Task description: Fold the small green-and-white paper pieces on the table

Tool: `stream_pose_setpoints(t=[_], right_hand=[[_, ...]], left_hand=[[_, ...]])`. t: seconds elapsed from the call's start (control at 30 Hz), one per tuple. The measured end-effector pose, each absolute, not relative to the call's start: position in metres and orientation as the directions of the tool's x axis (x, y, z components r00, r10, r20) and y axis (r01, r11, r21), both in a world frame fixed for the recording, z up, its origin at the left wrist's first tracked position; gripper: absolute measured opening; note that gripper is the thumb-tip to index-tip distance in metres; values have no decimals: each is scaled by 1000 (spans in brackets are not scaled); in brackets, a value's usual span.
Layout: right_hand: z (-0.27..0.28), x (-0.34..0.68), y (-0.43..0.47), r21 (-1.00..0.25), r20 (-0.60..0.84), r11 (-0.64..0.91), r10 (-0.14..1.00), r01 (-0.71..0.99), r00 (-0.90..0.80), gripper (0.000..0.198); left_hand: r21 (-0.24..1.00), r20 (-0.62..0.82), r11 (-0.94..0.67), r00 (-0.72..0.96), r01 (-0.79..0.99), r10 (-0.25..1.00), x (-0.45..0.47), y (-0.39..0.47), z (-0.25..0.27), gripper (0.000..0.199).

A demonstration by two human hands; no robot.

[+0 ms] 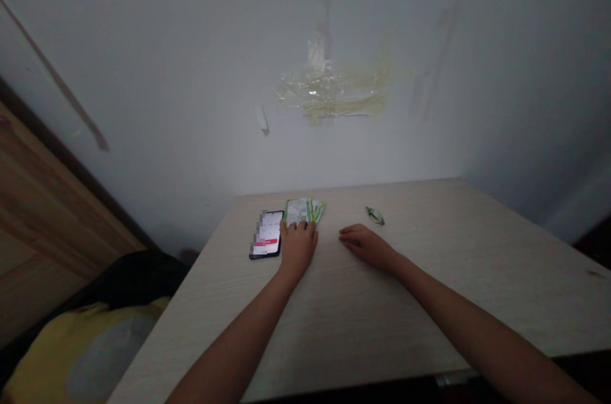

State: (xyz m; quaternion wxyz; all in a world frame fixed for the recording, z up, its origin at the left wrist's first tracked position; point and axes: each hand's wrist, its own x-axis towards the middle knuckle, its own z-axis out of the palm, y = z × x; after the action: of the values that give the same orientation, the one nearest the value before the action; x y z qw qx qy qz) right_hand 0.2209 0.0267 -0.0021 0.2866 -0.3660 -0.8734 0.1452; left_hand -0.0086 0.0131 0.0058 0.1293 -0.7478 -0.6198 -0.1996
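Across the lower frame, a wood-grained desk [344, 315] bears flat, green-and-white printed packets [299, 209], overlapping near centre; the left hand [298, 247] touches them, grip released; the right hand [368, 245] curls loosely, empty.

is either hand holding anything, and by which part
The left hand touches the near end of the green packets; whether it grips cannot be told. The right hand holds nothing visible.

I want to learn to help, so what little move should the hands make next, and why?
Perhaps the left hand could slide one of the green packets toward the right hand. Its fingertips are at the packets' near edge, and the right hand lies nearby, seeming to hold nothing.
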Motion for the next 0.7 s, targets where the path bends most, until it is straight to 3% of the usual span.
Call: stream_pose_setpoints(t=[0.43, 0.7], right_hand=[[-2, 221, 27, -457, 398, 697, 716, 552, -574, 26], [-1, 220, 26, -459, 394, 692, 720, 556, -571, 26]], left_hand=[[117, 442, -201, 130, 973, 888, -7, 12, 11, 31], [88, 471, -202, 138, 975, 871, -6, 13, 10, 32]])
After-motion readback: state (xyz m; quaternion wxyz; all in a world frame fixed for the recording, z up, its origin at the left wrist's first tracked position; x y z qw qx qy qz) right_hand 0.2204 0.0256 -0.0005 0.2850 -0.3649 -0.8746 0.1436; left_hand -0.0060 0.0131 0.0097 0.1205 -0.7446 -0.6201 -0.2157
